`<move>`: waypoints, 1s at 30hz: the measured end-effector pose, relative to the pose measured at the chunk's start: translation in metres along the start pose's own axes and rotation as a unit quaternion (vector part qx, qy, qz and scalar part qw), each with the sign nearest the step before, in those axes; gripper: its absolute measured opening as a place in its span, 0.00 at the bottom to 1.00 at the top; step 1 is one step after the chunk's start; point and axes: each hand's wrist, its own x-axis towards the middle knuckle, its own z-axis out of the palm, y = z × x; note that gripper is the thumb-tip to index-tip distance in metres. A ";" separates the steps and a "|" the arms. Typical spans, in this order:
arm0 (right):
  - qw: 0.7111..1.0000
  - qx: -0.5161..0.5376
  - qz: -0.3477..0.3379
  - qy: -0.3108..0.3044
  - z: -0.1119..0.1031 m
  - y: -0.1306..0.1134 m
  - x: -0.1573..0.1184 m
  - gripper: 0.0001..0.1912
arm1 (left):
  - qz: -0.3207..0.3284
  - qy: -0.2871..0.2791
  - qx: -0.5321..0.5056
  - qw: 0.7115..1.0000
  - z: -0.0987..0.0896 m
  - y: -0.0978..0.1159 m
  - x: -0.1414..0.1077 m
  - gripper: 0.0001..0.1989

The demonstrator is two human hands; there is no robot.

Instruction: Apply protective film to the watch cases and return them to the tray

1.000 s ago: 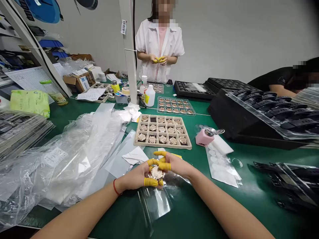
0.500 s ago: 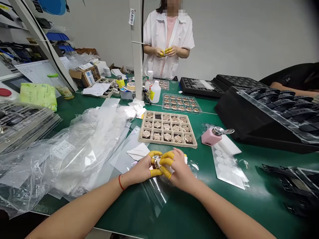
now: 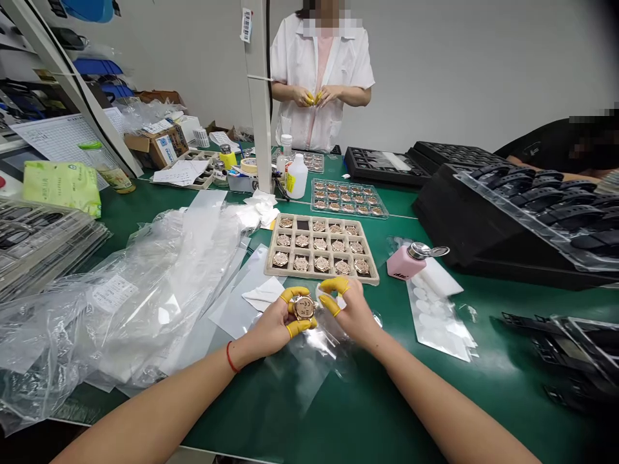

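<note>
My left hand (image 3: 278,320), with yellow finger cots, is closed around the edge of a rose-gold watch case (image 3: 304,308). The case's round back faces me and bears a CE mark and small print. Just to the right, my right hand (image 3: 351,312), also in finger cots, pinches a small white piece (image 3: 320,294) that looks like thin cloth, apart from the case. Clear plastic film (image 3: 314,361) lies on the green table below both hands. Beyond them sits a beige compartment tray (image 3: 322,276) with similar watch cases; one compartment in its back row holds none.
A pink pump bottle (image 3: 405,263) and sheets of round white stickers (image 3: 432,316) lie to the right. Plastic bags (image 3: 159,277) cover the left. Farther back are a clear tray (image 3: 348,209), a white bottle (image 3: 296,177) and black trays (image 3: 387,169). A co-worker (image 3: 322,77) stands opposite.
My right hand has moved off the watch case, slightly right and up, taking the white piece along. My left hand has turned the case so its back shows. The view has shifted slightly.
</note>
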 end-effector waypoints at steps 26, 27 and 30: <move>0.861 0.401 0.275 -0.146 -0.016 -0.024 0.003 0.12 | -0.020 0.018 0.014 1.000 -0.001 -0.002 0.000 0.24; 0.856 0.409 0.279 -0.151 -0.015 -0.025 0.003 0.12 | -0.019 0.010 0.017 1.000 0.000 -0.001 -0.001 0.24; 0.845 0.420 0.289 -0.161 -0.011 -0.027 0.002 0.12 | -0.015 -0.009 0.020 1.000 0.001 -0.002 -0.003 0.24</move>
